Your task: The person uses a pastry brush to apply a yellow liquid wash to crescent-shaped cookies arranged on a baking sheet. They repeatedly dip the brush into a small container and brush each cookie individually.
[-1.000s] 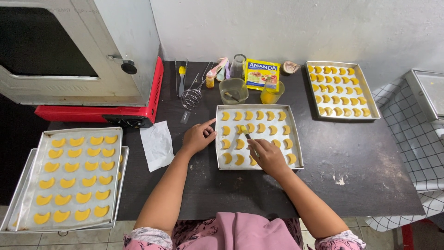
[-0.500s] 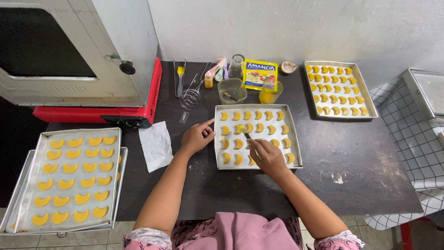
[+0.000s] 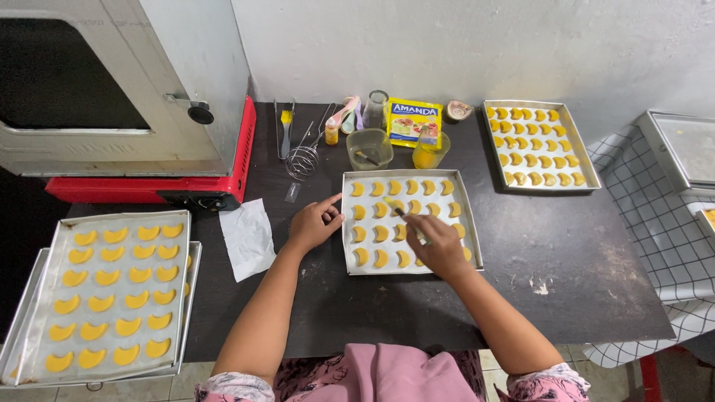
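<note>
Brushing soft crescent cookies (image 3: pixel 380 234) on the middle tray (image 3: pixel 472 223), dark worktop (image 3: pixel 566 253).
Your right hand (image 3: pixel 439 248) pinches a thin brush (image 3: pixel 402 214); left hand (image 3: pixel 314 223) lies loose, fingertip steadying the rim. Dough's probably fragile, so grip the stiff tray edges, not the cookies.

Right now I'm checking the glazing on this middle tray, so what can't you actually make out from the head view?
- Head view: the right hand covers several crescent cookies on the middle tray.
- The brush tip is too small to show any glaze.
- The contents of the plastic bowl are unclear.
- The lower tray under the left tray is mostly hidden.
- The right-edge tray is cut off.
</note>
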